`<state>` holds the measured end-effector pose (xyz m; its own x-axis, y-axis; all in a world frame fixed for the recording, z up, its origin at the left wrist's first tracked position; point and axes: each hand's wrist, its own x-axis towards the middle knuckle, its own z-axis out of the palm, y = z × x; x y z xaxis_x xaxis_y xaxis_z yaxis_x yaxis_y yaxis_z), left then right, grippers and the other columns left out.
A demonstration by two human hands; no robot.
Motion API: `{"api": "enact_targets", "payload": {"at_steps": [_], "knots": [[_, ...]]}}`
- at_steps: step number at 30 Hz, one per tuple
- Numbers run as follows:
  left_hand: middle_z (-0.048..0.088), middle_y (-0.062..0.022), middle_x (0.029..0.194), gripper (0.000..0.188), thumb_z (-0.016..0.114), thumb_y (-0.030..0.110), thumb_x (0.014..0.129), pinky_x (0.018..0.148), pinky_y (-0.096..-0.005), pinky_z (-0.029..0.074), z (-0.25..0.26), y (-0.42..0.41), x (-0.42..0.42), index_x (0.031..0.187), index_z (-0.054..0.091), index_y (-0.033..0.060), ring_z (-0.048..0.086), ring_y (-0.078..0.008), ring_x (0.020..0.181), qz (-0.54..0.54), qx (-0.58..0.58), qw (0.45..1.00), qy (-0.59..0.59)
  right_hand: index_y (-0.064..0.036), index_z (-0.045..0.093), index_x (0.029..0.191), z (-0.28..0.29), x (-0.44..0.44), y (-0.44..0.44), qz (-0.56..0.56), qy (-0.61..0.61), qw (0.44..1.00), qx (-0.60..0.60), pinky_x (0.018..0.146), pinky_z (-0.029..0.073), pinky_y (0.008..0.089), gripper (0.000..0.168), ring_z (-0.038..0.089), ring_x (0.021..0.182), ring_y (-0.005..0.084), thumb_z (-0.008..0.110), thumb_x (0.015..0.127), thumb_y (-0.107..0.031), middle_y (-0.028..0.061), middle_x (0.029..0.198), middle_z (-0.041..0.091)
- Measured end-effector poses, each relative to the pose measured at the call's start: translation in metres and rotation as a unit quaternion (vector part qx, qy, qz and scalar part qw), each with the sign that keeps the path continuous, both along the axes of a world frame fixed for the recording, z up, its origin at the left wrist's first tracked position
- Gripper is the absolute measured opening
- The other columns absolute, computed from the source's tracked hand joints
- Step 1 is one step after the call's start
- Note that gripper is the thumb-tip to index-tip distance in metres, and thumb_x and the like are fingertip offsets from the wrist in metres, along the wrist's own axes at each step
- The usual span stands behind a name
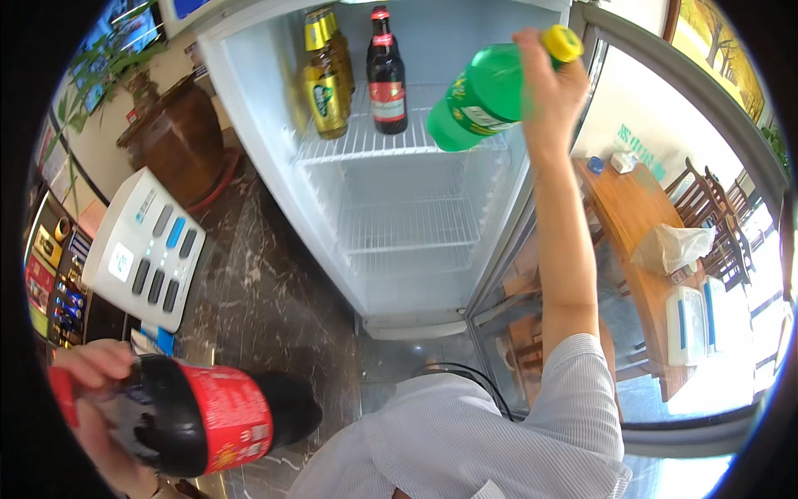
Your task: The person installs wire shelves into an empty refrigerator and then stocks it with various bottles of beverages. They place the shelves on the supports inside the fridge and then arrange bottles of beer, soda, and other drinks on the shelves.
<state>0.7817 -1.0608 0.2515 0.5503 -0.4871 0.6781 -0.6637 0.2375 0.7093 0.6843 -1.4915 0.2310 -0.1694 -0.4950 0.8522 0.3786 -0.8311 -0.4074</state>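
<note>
My right hand [552, 93] grips a green plastic soda bottle [477, 96] with a yellow cap by its neck, tilted, at the upper shelf's right side. Around the neck of a large cola bottle [234, 418] with a red label, my left hand [100, 399] is closed; this bottle lies nearly level over the dark marble counter. On the wire shelf [374, 146] of the open upright refrigerator, a dark beer bottle [388, 81] with a red and white label stands upright. Yellow-green glass bottles [325, 93] stand to its left.
A white power-bank rental station [149, 249] and a brown plant pot [181, 143] stand on the marble counter [262, 299] at left. Lower wire shelves [411, 231] show inside the refrigerator. Its glass door [692, 430] is swung open at right, before a wooden table [636, 212] and chairs.
</note>
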Motion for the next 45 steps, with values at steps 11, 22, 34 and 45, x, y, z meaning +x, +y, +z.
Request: {"api": "enact_targets", "payload": {"at_steps": [11, 22, 34, 45], "knots": [[0.06, -0.0158, 0.085, 0.016, 0.046, -0.01, 0.065, 0.084, -0.0368, 0.044, -0.042, -0.178, 0.061, 0.079, 0.05, -0.0019, 0.058, -0.0243, 0.086, -0.103, 0.12, 0.977, 0.142, -0.001, 0.059, 0.081, 0.012, 0.102, -0.156, -0.093, 0.122, 0.984, 0.093, 0.068, 0.045, 0.0352, 0.032, 0.058, 0.067, 0.0282, 0.06, 0.072, -0.032, 0.0112, 0.069, 0.061], [0.063, -0.0079, 0.083, 0.011, 0.059, -0.005, 0.07, 0.075, -0.0259, 0.046, -0.101, -0.248, 0.124, 0.08, 0.054, -0.0012, 0.058, -0.012, 0.078, -0.145, 0.186, 0.964, 0.119, 0.005, 0.057, 0.084, 0.012, 0.142, -0.207, -0.136, 0.115, 0.981, 0.079, 0.064, 0.042, 0.0293, 0.032, 0.052, 0.064, 0.0155, 0.062, 0.075, -0.025, 0.0066, 0.07, 0.058], [0.064, -0.0097, 0.084, 0.013, 0.059, -0.005, 0.069, 0.075, -0.0269, 0.047, -0.129, -0.285, 0.139, 0.081, 0.054, -0.0012, 0.06, -0.0149, 0.079, -0.195, 0.218, 0.95, 0.105, 0.004, 0.057, 0.086, 0.005, 0.122, -0.237, -0.203, -0.014, 0.971, 0.128, 0.069, 0.043, 0.0346, 0.035, 0.056, 0.068, 0.0281, 0.063, 0.076, -0.029, 0.0138, 0.074, 0.06], [0.064, -0.011, 0.086, 0.015, 0.058, -0.007, 0.068, 0.078, -0.0284, 0.047, -0.141, -0.297, 0.133, 0.08, 0.053, -0.0009, 0.06, -0.0166, 0.081, -0.223, 0.198, 0.948, 0.109, 0.009, 0.056, 0.089, 0.013, 0.121, -0.272, -0.27, 0.108, 0.947, 0.134, 0.075, 0.042, 0.0434, 0.04, 0.055, 0.085, 0.043, 0.056, 0.078, -0.03, 0.0294, 0.085, 0.058]]}}
